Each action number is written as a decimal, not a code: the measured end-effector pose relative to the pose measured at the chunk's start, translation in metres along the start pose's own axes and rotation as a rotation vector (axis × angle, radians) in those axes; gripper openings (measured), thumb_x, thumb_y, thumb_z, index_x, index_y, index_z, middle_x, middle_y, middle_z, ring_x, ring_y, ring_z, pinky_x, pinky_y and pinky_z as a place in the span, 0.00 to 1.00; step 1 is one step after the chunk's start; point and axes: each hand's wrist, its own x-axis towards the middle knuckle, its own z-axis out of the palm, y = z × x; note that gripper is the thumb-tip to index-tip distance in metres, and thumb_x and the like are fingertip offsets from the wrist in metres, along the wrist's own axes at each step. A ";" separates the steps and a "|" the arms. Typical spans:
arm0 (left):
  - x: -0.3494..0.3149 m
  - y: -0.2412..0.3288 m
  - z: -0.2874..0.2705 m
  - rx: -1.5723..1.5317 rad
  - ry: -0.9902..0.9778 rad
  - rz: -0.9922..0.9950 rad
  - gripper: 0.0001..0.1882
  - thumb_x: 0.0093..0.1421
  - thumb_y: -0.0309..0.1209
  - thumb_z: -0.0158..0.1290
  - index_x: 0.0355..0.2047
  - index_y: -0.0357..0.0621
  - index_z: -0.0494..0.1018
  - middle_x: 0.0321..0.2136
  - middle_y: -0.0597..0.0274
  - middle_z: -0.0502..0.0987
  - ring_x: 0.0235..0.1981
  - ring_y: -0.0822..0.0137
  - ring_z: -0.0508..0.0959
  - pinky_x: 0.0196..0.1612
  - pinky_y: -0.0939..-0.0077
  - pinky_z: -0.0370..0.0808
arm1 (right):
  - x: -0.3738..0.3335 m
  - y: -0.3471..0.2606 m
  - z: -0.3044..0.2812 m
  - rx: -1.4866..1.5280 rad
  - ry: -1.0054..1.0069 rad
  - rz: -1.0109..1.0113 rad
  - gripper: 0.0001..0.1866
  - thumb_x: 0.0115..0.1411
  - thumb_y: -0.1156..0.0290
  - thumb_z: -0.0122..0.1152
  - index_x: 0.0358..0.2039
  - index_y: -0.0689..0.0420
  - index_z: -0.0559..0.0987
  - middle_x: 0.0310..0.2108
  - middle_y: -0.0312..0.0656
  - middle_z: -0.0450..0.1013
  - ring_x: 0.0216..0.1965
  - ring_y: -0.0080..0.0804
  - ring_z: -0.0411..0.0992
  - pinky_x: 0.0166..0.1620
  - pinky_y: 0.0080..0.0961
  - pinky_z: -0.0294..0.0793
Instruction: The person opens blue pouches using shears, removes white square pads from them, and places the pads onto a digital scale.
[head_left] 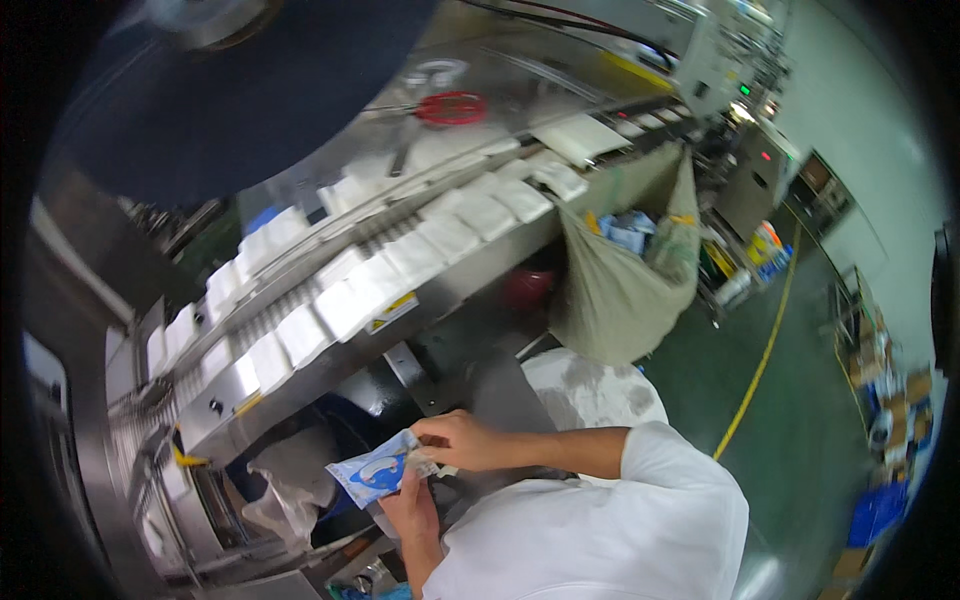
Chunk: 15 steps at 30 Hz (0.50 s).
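Observation:
A small blue-and-white plastic packet (372, 472) is held between my two hands in front of my body, below the conveyor. My right hand (458, 440) comes in from the right with bent fingers and grips the packet's right end. From below, my left hand (412, 508) holds the same end and lower edge, its thumb pointing up. A pale, crumpled bit shows between the fingers, where the packet may be opened, but I cannot tell. White folded pads (345, 305) lie in slanted rows on the conveyor (235, 400) beyond my hands.
A large dark disc (230, 110) overhangs the upper left. Beside the conveyor's far end hangs a beige cloth sack (620, 290) with blue packets inside. A white round-topped object (590, 392) stands below it. Red-handled scissors (450, 108) lie on the machine. Boxes (895, 410) line the right wall.

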 end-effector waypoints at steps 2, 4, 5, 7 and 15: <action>0.006 0.011 0.003 0.002 0.089 -0.055 0.33 0.57 0.19 0.66 0.60 0.43 0.65 0.55 0.56 0.74 0.56 0.60 0.76 0.59 0.64 0.76 | 0.000 -0.020 -0.027 -0.049 -0.106 -0.028 0.12 0.64 0.68 0.67 0.45 0.60 0.83 0.34 0.44 0.80 0.33 0.30 0.77 0.39 0.27 0.77; 0.003 0.018 -0.014 0.142 0.108 0.004 0.30 0.55 0.19 0.68 0.56 0.40 0.67 0.50 0.57 0.77 0.50 0.64 0.79 0.55 0.68 0.78 | 0.015 -0.057 -0.075 -0.244 0.120 -0.327 0.13 0.63 0.66 0.68 0.45 0.58 0.84 0.36 0.44 0.81 0.33 0.30 0.79 0.40 0.26 0.78; -0.005 0.031 -0.009 0.231 0.127 0.026 0.29 0.55 0.19 0.68 0.55 0.39 0.69 0.48 0.57 0.78 0.48 0.64 0.80 0.54 0.68 0.78 | 0.026 -0.089 -0.105 -0.279 0.213 -0.315 0.13 0.62 0.64 0.70 0.44 0.56 0.85 0.38 0.44 0.82 0.33 0.29 0.80 0.39 0.27 0.79; -0.021 0.054 0.006 0.413 0.195 0.012 0.24 0.55 0.21 0.70 0.50 0.37 0.73 0.44 0.57 0.80 0.43 0.66 0.81 0.51 0.69 0.79 | 0.056 -0.129 -0.165 -0.670 0.555 -0.265 0.10 0.62 0.69 0.66 0.44 0.54 0.86 0.36 0.41 0.84 0.34 0.30 0.80 0.40 0.32 0.80; -0.026 0.024 0.002 0.338 -0.171 -0.012 0.37 0.59 0.23 0.66 0.65 0.42 0.60 0.56 0.58 0.74 0.57 0.66 0.75 0.61 0.65 0.74 | 0.202 -0.128 -0.407 -1.169 0.114 -0.054 0.19 0.71 0.63 0.57 0.55 0.64 0.78 0.49 0.47 0.78 0.50 0.32 0.75 0.55 0.30 0.71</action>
